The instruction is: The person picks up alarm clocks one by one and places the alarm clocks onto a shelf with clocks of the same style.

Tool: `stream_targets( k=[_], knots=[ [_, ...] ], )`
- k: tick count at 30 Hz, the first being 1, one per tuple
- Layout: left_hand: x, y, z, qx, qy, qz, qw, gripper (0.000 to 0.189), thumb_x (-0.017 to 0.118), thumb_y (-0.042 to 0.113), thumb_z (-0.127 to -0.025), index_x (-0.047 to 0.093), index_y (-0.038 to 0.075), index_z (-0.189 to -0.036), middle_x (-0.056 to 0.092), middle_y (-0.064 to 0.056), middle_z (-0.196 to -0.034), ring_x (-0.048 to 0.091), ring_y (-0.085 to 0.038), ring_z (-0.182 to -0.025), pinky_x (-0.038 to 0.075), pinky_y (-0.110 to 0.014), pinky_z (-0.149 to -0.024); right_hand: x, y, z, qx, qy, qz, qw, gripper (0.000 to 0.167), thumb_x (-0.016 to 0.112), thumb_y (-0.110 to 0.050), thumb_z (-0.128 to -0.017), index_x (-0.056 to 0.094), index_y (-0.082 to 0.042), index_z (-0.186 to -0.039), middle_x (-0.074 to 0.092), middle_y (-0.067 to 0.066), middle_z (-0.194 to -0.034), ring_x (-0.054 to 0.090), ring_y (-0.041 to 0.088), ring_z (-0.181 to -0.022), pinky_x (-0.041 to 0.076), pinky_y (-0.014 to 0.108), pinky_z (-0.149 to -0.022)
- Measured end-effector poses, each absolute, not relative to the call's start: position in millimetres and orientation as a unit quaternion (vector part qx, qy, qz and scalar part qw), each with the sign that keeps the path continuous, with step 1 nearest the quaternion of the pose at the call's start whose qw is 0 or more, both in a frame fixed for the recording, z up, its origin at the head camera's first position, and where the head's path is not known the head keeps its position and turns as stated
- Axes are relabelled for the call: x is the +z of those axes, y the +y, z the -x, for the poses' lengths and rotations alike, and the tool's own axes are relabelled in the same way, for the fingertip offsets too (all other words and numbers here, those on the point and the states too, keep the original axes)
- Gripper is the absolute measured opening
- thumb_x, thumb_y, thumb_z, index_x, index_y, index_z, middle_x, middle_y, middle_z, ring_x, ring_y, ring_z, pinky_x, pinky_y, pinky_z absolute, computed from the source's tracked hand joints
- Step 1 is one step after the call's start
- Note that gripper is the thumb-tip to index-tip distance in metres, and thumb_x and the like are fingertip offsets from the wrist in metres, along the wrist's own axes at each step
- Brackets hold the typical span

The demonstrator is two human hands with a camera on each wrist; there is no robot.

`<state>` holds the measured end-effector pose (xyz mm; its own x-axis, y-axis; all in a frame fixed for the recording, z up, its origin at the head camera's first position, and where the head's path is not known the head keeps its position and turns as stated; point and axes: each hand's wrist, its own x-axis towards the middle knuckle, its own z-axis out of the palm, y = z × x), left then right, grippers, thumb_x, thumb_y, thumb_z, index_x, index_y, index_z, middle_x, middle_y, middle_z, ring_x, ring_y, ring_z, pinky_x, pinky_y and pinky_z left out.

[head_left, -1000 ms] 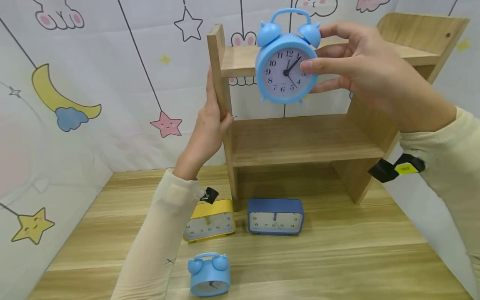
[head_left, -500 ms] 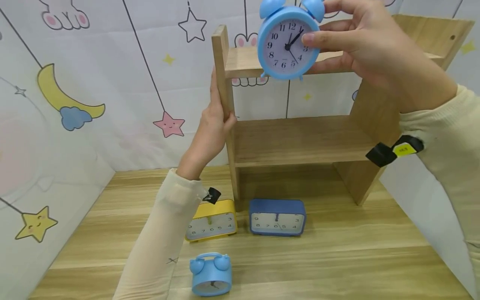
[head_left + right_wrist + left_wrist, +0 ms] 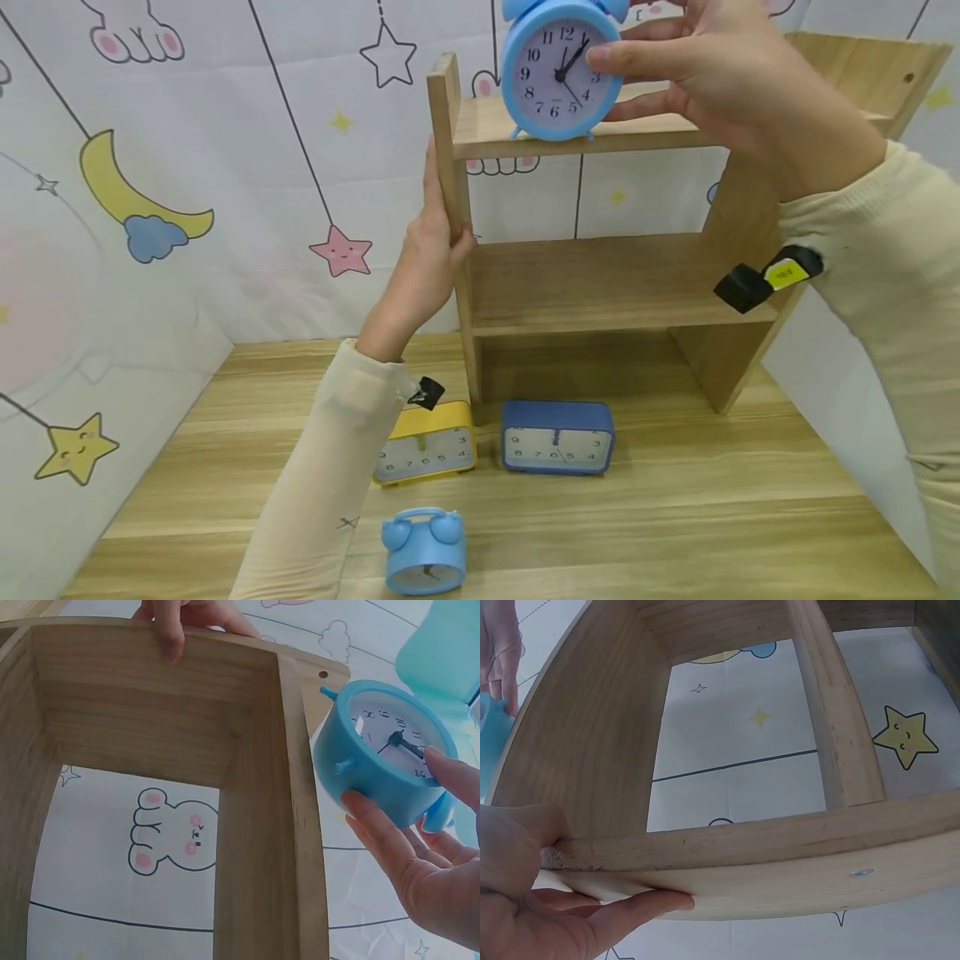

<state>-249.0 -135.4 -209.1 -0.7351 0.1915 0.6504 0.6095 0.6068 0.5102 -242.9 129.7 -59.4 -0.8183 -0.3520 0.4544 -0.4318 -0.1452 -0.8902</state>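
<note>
My right hand [image 3: 720,92] holds a light-blue twin-bell alarm clock [image 3: 562,87] by its side, thumb over the edge of the dial. In the head view the clock overlaps the top board of a wooden shelf [image 3: 615,279], its feet near the board's front edge; its bells are cut off by the frame. The right wrist view has the clock [image 3: 375,769] tilted beside the board, fingers under its body. My left hand [image 3: 427,258] grips the shelf's left side panel. In the left wrist view, the thumb and fingers of this hand [image 3: 547,900] lie on opposite faces of the panel.
On the wooden table [image 3: 675,517] stand a yellow rectangular clock [image 3: 435,450], partly behind my left sleeve, and a dark-blue one [image 3: 557,442] before the shelf. Closer to me is another light-blue twin-bell clock [image 3: 425,554]. A patterned cloth [image 3: 262,108] hangs behind.
The right hand has raised the light-blue clock from in front of the top board to that board's level, then shifted it slightly left. The left hand keeps its grip on the side panel.
</note>
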Motion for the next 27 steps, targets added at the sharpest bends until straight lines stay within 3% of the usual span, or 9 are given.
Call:
stream_targets(
  k=[27],
  knots=[
    [-212, -135, 253, -0.376, -0.843, 0.246, 0.296, 0.094, 0.053, -0.003, -0.096, -0.013, 0.020, -0.159, 0.030, -0.011, -0.159, 0.049, -0.027, -0.128, 0.041, -0.031, -0.104, -60, 126, 275, 0.687, -0.677, -0.266, 0.005, 0.065, 0.074, 0.003, -0.084, 0.052, -0.016, -0.142, 0.057, 0.013, -0.127, 0.064, 0.031, -0.103, 0.057, 0.037, -0.069]
  ],
)
